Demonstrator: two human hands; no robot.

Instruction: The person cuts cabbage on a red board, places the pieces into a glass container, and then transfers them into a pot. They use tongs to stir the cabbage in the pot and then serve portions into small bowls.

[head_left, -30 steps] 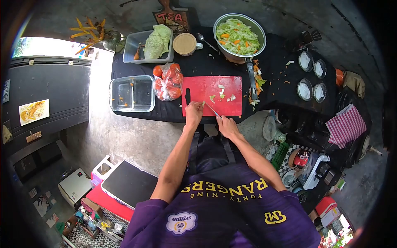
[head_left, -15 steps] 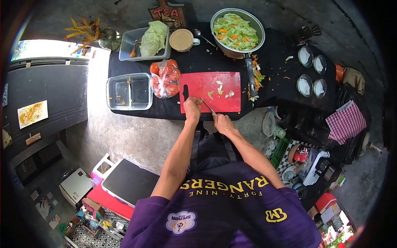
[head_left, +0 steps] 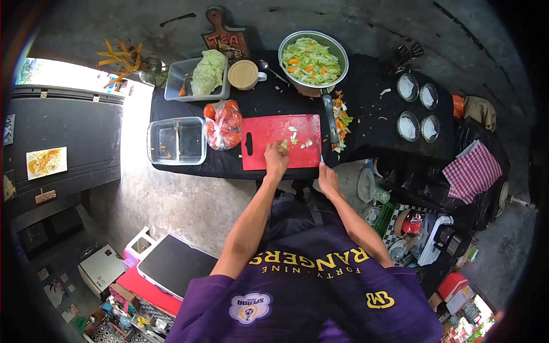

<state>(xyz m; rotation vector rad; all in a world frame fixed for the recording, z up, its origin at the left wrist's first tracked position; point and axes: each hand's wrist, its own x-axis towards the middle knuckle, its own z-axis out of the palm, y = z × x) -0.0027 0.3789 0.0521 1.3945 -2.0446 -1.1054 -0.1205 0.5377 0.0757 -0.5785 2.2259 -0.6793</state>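
Vegetable pieces (head_left: 293, 136) lie cut on the red board (head_left: 266, 128); pan (head_left: 313, 60) at one o'clock filled with shredded greens; bagged tomatoes (head_left: 223, 124) at ten o'clock uncut. Left hand (head_left: 276, 163) beside green scrap (head_left: 284, 144), grip unverifiable; right hand (head_left: 327, 178) closed around knife (head_left: 321, 160)

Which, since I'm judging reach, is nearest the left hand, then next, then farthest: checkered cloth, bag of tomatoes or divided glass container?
From the left hand:
1. Bag of tomatoes: just left of the cutting board.
2. Divided glass container: left of the tomatoes.
3. Checkered cloth: far right.
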